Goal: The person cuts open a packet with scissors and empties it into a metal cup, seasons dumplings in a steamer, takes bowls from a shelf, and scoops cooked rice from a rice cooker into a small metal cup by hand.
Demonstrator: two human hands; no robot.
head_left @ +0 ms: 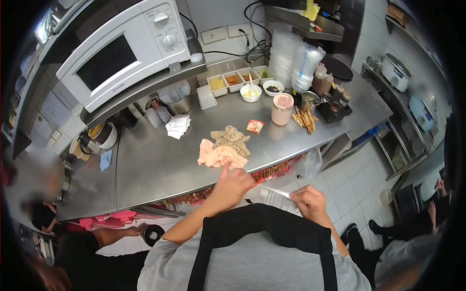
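My right hand pinches a printed paper slip by its right end, in front of the counter edge. The slip's other end comes close to my left hand; whether the two touch I cannot tell. One finger of my left hand stretches toward a crumpled pink cloth at the counter's front, and its other fingers are partly hidden. Against the pink cloth lies a crumpled brown cloth. A small red-and-white packet lies to their right.
On the steel counter stand sauce trays, two white bowls, a pink lidded jar, wooden sticks and paper slips. A microwave sits on the shelf above. Other people stand at left and right; one hand holds a black roll.
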